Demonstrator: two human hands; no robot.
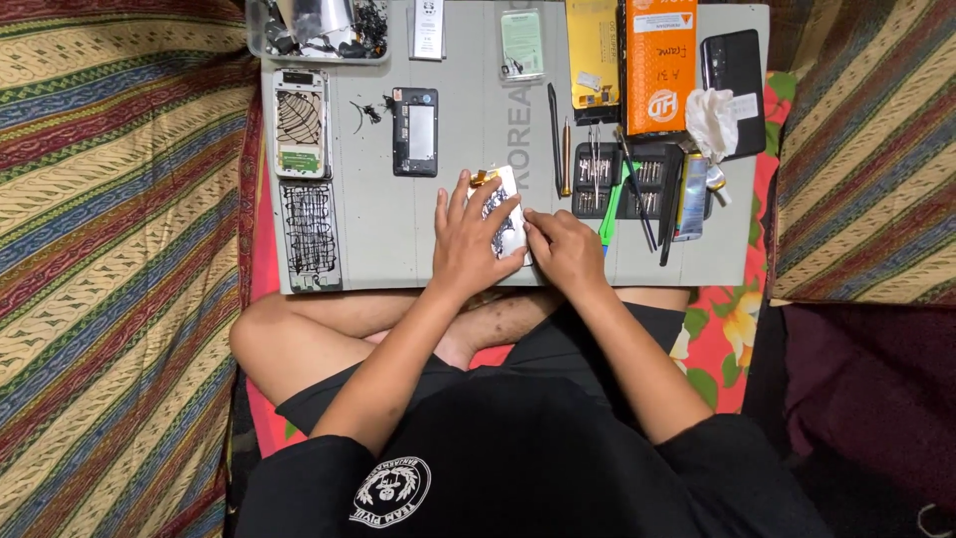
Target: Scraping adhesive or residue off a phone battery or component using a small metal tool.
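— Left hand?
— Spread flat, fingers apart, pressing down on a white phone panel just below the middle of the frame. Not clamped around it, only resting on top.
— Right hand?
— Curled, fingertips together against the panel's lower right edge. Impossible to tell whether pinching anything small there.
— Position of the panel?
— Lying on the grey work mat, near its lower edge, tilted a little, with a small gold-coloured piece at its upper corner. Dark scribbled marks on its face, partly hidden under the left fingers.
— Around it?
— Left of centre, a black phone frame lying flat, with a few loose dark bits beside it. Further left, a white opened phone body, and below it a panel with black glue lines. Upper left, a clear tray of scraps. Right of the hands, a black screwdriver bit case with tweezers and a green pry tool across it. Top right, an orange box, a black phone and a crumpled white tissue.
— Beneath the mat?
— Striped cloth on both sides, crossed bare legs along the bottom edge.
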